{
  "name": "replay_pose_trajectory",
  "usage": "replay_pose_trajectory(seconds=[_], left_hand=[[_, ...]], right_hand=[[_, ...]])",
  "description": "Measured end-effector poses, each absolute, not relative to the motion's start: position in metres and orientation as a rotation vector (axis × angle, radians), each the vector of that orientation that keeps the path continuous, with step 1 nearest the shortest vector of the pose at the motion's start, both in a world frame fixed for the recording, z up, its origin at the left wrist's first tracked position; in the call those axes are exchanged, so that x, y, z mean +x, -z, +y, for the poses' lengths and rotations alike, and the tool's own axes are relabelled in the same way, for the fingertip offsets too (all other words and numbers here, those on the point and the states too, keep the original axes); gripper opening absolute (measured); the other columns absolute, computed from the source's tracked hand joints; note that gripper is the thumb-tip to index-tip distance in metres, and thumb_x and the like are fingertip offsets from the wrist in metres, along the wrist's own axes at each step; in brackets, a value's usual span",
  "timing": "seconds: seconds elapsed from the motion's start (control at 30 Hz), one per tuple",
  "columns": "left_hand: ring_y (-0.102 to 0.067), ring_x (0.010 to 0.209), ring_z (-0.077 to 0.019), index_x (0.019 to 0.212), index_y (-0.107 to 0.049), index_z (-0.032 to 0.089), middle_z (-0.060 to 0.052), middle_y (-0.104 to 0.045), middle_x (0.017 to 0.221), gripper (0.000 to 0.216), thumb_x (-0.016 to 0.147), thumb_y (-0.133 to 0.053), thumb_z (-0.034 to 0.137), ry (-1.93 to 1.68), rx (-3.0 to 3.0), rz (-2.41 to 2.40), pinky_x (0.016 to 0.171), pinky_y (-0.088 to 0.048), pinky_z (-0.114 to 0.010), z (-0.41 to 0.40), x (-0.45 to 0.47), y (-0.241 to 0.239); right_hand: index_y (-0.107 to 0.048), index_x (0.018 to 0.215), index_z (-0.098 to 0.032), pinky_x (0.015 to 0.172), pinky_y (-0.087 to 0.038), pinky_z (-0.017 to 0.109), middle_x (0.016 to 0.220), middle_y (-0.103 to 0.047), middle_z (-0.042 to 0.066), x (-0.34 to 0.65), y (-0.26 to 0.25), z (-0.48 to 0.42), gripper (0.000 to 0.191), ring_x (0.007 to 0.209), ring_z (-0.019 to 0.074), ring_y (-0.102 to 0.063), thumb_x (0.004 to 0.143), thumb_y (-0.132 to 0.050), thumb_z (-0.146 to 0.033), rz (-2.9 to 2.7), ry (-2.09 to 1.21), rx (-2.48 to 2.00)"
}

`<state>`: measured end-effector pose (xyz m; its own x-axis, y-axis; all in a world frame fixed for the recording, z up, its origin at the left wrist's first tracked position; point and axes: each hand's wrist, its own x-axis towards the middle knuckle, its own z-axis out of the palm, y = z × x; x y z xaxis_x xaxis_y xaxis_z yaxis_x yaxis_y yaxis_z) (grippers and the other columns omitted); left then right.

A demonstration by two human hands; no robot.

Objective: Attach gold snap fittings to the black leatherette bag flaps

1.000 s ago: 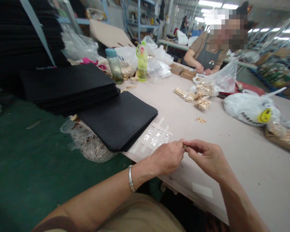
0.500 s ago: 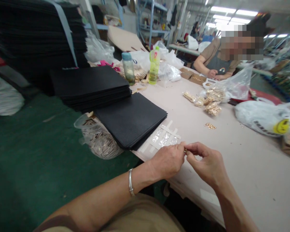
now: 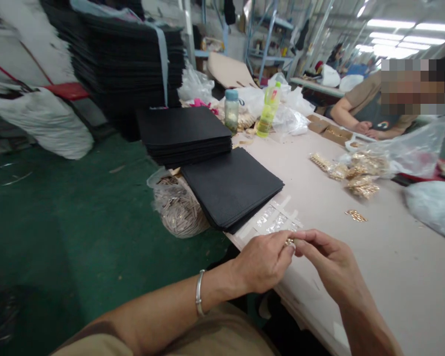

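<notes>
Over the table's near edge, my left hand (image 3: 265,262) is closed on a small gold metal piece (image 3: 289,242), held between thumb and forefinger. My right hand (image 3: 328,259) meets it there, its thumb and forefinger pinched at the same spot; the fingers hide most of the piece, and what the right fingertips grip is too small to make out. Just beyond the hands, strips of pale tape (image 3: 280,217) hold clear film to the tabletop. A little pile of gold metal pieces (image 3: 356,215) lies farther right on the table.
Stacked black sheets (image 3: 233,183) overhang the table's left edge, above a clear bag of strips (image 3: 178,210). Bags of gold pieces (image 3: 361,185), a blue-lidded bottle (image 3: 231,112) and a yellow-green bottle (image 3: 269,111) stand farther back. Another person (image 3: 374,109) works across the table.
The view has swung left, so the scene sits farther right. Between my fingertips, more of the gold piece now shows. Both hands remain together.
</notes>
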<state>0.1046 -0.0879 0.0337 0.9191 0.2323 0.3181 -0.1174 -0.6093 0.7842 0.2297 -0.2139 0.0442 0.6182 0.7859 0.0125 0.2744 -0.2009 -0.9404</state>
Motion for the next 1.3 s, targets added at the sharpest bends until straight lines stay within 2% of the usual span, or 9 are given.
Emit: replay_pose_trajectory(seconds=[0.13, 0.33, 0.4, 0.53, 0.8, 0.97, 1.07, 1.17, 1.3], left_hand=[[-0.042, 0.056, -0.0097, 0.1, -0.065, 0.017, 0.006, -0.046, 0.062, 0.016, 0.09, -0.056, 0.025, -0.429, 1.754, 0.409, 0.054, -0.034, -0.023, -0.081, 0.075, -0.027], [-0.028, 0.042, -0.0056, 0.094, -0.066, 0.016, 0.01, -0.035, 0.051, 0.025, 0.084, -0.064, 0.038, -0.434, 1.263, 0.674, 0.041, -0.021, -0.02, -0.06, 0.023, -0.003], [-0.027, 0.038, -0.0042, 0.091, -0.065, 0.015, 0.009, -0.041, 0.054, 0.03, 0.083, -0.064, 0.044, -0.532, 1.131, 0.783, 0.037, -0.019, -0.019, -0.049, 0.012, 0.003], [-0.026, 0.041, -0.0009, 0.095, -0.061, 0.015, 0.006, -0.049, 0.071, 0.037, 0.079, -0.066, 0.048, -0.755, 0.973, 0.891, 0.038, -0.023, -0.017, -0.025, 0.001, 0.009], [-0.024, 0.04, -0.0038, 0.077, -0.047, 0.021, 0.012, -0.031, 0.057, 0.038, 0.075, -0.071, 0.05, -0.843, 1.004, 1.004, 0.036, -0.017, -0.017, -0.01, 0.01, 0.008], [-0.043, 0.057, -0.0083, 0.075, -0.054, 0.019, 0.006, -0.046, 0.064, 0.032, 0.073, -0.076, 0.043, -0.848, 1.179, 0.988, 0.052, -0.034, -0.019, -0.016, 0.015, 0.002], [-0.046, 0.064, -0.011, 0.078, -0.057, 0.019, 0.005, -0.051, 0.068, 0.026, 0.073, -0.075, 0.038, -0.815, 1.256, 0.932, 0.059, -0.038, -0.021, -0.018, 0.015, -0.002], [-0.043, 0.059, -0.0097, 0.072, -0.054, 0.019, 0.006, -0.048, 0.063, 0.023, 0.074, -0.071, 0.034, -0.728, 1.289, 0.851, 0.056, -0.035, -0.02, -0.024, 0.016, -0.006], [-0.031, 0.046, -0.0063, 0.059, -0.043, 0.02, 0.008, -0.037, 0.052, 0.031, 0.072, -0.069, 0.032, -0.501, 1.261, 0.742, 0.043, -0.024, -0.02, -0.045, 0.02, -0.006]], right_hand=[[-0.071, 0.099, -0.021, 0.069, -0.055, 0.029, 0.079, -0.072, 0.003, 0.228, -0.042, -0.179, 0.024, 0.073, 0.0179, -0.067, 0.088, -0.063, -0.04, -0.92, -0.555, -1.72], [-0.064, 0.108, -0.022, 0.078, -0.05, 0.032, 0.097, -0.073, 0.006, 0.219, -0.034, -0.073, 0.02, 0.088, 0.0216, -0.069, 0.096, -0.05, -0.028, -1.454, -0.132, -1.801], [-0.064, 0.104, -0.02, 0.081, -0.047, 0.034, 0.096, -0.073, 0.008, 0.215, -0.032, -0.045, 0.021, 0.09, 0.0234, -0.066, 0.097, -0.045, -0.021, -1.696, 0.017, -1.879], [-0.063, 0.097, -0.019, 0.079, -0.043, 0.035, 0.089, -0.071, 0.008, 0.211, -0.029, -0.038, 0.024, 0.086, 0.0243, -0.06, 0.098, -0.039, -0.017, -1.973, 0.102, -1.953], [-0.062, 0.097, -0.027, 0.073, -0.047, 0.031, 0.087, -0.067, 0.002, 0.221, -0.024, -0.097, 0.022, 0.081, 0.0193, -0.063, 0.1, -0.041, -0.031, -1.844, -0.325, -1.88], [-0.064, 0.095, -0.028, 0.074, -0.048, 0.031, 0.089, -0.07, 0.001, 0.221, -0.016, -0.102, 0.02, 0.084, 0.02, -0.065, 0.098, -0.045, -0.032, -1.75, -0.349, -1.864], [-0.065, 0.098, -0.027, 0.076, -0.05, 0.032, 0.093, -0.072, 0.001, 0.218, -0.015, -0.108, 0.018, 0.086, 0.0202, -0.067, 0.096, -0.048, -0.032, -1.661, -0.337, -1.858], [-0.065, 0.104, -0.026, 0.078, -0.051, 0.031, 0.097, -0.074, 0.002, 0.22, -0.019, -0.126, 0.018, 0.09, 0.02, -0.069, 0.094, -0.053, -0.036, -1.494, -0.387, -1.868], [-0.07, 0.094, -0.025, 0.073, -0.051, 0.029, 0.089, -0.073, 0.001, 0.231, -0.025, -0.163, 0.02, 0.083, 0.0193, -0.068, 0.09, -0.059, -0.04, -1.3, -0.466, -1.942]])
